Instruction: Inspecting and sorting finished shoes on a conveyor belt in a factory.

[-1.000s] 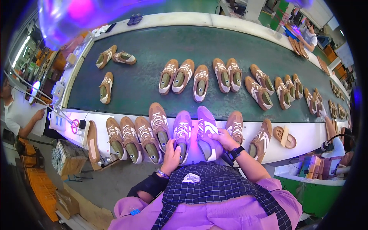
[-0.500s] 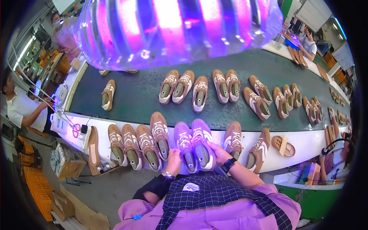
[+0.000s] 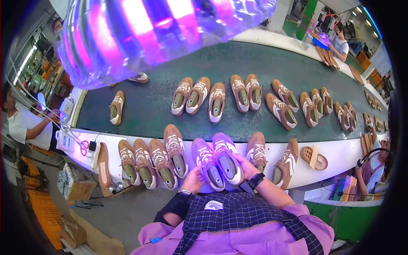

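Two sneakers lit purple stand side by side in front of me, toes pointing away: a left sneaker and a right sneaker. Both have white laces and a shoe last inside. My left hand is closed at the heel side of the left sneaker, its fingertips partly hidden there. On the outer side of the right sneaker, my right hand grips near the heel. Brown sneakers line the white ledge to the left, and another brown sneaker stands just right of my right hand.
Beyond the ledge runs a green conveyor belt carrying several brown sneakers. A ribbed clear, purple-lit object hangs overhead. Red-handled scissors and a shoe sole lie left; a tan sole piece lies right. Co-workers sit around.
The left sneaker's heel has swung right, tilting it toward the other. My left hand has opened from a tight pinch and come against it. The view has shifted, moving the overhead object up and left.
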Available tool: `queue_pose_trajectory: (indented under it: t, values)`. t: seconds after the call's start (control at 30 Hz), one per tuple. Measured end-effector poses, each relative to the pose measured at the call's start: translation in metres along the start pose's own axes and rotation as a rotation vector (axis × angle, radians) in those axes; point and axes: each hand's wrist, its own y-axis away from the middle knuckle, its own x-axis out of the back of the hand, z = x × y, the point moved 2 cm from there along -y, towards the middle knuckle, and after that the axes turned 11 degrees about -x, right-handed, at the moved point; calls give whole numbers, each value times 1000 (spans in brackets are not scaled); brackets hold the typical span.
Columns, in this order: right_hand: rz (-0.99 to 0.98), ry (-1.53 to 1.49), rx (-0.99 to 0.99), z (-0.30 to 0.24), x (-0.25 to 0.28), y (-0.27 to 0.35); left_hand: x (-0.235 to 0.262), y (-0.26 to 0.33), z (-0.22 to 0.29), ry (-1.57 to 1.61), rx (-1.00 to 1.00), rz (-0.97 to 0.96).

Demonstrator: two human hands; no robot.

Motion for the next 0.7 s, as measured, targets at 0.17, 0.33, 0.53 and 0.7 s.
queue_pose_trajectory:
  t: [0.17,0.33,0.53,0.7]
  values:
    - [-46,18,1,-6,-10,9,-25,13,-2,293,-95,-163]
    - [-93,-33,0,-9,-7,5,-33,1,3,309,-113,-368]
    - [-50,59,225,-29,-46,34,-52,20,40,332,-298,-355]
    - [-104,2,539,-53,-85,66,-81,49,92,287,-500,-398]
